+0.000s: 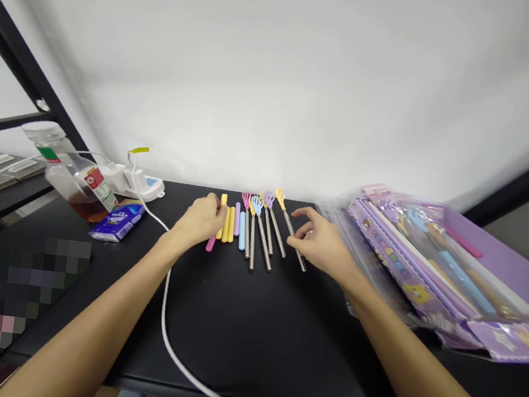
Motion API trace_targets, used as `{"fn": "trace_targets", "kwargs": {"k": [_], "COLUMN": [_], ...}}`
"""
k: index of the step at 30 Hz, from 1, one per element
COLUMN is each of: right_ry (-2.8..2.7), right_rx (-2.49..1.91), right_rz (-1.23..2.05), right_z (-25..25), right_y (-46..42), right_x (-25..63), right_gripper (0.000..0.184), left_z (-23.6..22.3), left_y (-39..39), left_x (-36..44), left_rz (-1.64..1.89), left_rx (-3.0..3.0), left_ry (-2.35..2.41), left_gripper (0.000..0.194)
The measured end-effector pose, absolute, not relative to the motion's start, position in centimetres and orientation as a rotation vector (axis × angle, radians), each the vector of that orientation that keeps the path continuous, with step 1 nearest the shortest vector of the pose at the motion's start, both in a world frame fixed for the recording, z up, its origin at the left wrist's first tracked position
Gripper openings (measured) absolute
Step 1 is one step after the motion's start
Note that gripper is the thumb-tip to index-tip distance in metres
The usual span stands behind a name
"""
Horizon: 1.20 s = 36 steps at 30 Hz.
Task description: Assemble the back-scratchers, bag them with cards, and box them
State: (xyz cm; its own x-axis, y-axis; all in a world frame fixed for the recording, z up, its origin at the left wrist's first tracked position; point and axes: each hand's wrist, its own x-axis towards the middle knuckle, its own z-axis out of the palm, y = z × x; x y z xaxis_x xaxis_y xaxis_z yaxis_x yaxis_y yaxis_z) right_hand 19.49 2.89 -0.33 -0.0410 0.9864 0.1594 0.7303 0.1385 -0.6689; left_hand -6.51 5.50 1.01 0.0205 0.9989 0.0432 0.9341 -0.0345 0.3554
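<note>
My left hand [202,220] is bent over the left end of a row of coloured handle tubes, its fingers closed at a yellow tube [223,200]. A pink tube [210,243] pokes out beneath this hand. Beside them lie more yellow tubes [231,225], a purple tube [237,219] and a blue tube [242,231]. Several metal back scratchers [263,233] with pink, yellow, blue and purple claw heads are grouped in the middle. My right hand [319,240] has thumb and fingers apart around the rod of the rightmost, yellow-headed back scratcher [299,261].
A purple box [447,270] of plastic-wrapped back scratchers stands at right, with clear plastic bags [349,246] beside it. At left are a tilted bottle [76,177], a tissue pack [119,220] and a power strip [151,189]. A white cable [164,314] crosses the black table.
</note>
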Motion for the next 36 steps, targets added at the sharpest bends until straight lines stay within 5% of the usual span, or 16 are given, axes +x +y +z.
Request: {"fn": "trace_targets", "kwargs": {"k": [9, 36], "right_ry": [-1.423, -1.082], "right_rx": [-1.454, -1.226], "right_rz": [1.082, 1.441], "right_z": [0.1, 0.9], "right_y": [3.0, 3.2], "right_x": [19.3, 19.7], "right_gripper": [0.054, 0.036], "left_z": [1.6, 1.7], "left_y": [5.5, 5.3], "left_x": [-6.7, -6.4], "left_rz": [0.551, 0.846], "left_rx": [1.958, 1.808], "left_ry": [1.977, 1.745], "left_gripper": [0.031, 0.022]}}
